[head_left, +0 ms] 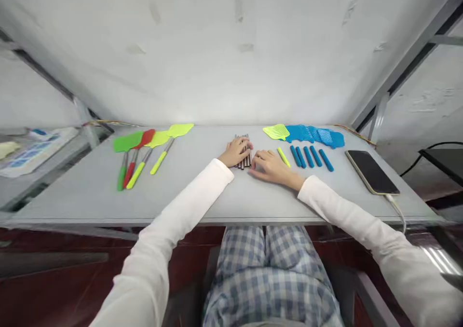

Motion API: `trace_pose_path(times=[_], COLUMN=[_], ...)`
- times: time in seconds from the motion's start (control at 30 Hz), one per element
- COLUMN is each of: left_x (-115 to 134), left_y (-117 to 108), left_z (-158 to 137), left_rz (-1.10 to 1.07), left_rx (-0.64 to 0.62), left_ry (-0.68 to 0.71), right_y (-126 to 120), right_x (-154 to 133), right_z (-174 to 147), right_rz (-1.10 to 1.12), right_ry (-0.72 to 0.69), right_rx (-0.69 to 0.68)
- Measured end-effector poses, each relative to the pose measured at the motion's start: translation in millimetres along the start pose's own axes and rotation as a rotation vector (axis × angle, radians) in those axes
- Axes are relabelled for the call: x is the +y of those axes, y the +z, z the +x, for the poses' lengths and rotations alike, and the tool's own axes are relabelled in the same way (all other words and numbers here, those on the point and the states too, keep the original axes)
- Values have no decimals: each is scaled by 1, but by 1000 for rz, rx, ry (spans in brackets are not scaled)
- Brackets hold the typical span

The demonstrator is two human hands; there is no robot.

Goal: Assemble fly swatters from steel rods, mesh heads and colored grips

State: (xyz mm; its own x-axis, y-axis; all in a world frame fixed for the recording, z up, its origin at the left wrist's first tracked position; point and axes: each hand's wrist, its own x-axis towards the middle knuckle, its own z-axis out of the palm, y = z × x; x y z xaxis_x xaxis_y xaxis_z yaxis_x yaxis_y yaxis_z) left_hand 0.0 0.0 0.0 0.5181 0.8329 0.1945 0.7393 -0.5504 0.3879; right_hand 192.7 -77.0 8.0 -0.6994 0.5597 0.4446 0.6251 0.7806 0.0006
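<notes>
Several thin metal tubes [244, 165] lie side by side on the grey table, their ends showing above and below my left hand [238, 152]. That hand rests across the top of them with its fingers laid over, not wrapped round. Just right of the tubes is my right hand [269, 165], fingers bent and apart, fingertips close to the tubes' lower right side. Whether they touch I cannot tell. Nothing shows in its grasp. Nearest to it on the right are a yellow handle sleeve [284, 157] and several blue handle sleeves [308, 156].
Blue fly swatter heads [300, 133] and a yellow head [277, 132] lie at the back right. Fly swatters with green [128, 142], red [145, 138] and yellow heads [181, 129] lie at the left. A phone [372, 172] with a cable sits on the right. A wall stands behind.
</notes>
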Motion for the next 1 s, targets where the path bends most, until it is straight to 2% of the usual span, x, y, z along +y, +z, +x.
trace_pose_path(times=[0.13, 0.33, 0.6, 0.7, 0.77, 0.87, 1.0], left_x=[3, 0, 3, -3, -16, -49, -99], left_y=[-2, -3, -6, -13, -21, -37, -56], left_z=[-3, -4, -8, -7, -7, -12, -36], left_rz=[-13, -30, -66, -50, 27, 211, 309], left_rx=[-12, -25, -24, 85, 248, 480, 603], left_ry=[-4, 7, 13, -28, -155, -492, -926], right_y=[19, 23, 19, 13, 10, 9, 10], right_x=[-5, -6, -7, -7, -5, 0, 5], right_z=[19, 20, 14, 10, 8, 7, 5], right_rz=[30, 13, 43, 35, 30, 12, -150], right_ry=[33, 263, 200, 205, 241, 322, 542], right_rx=[-26, -28, -31, -33, -29, -18, 6])
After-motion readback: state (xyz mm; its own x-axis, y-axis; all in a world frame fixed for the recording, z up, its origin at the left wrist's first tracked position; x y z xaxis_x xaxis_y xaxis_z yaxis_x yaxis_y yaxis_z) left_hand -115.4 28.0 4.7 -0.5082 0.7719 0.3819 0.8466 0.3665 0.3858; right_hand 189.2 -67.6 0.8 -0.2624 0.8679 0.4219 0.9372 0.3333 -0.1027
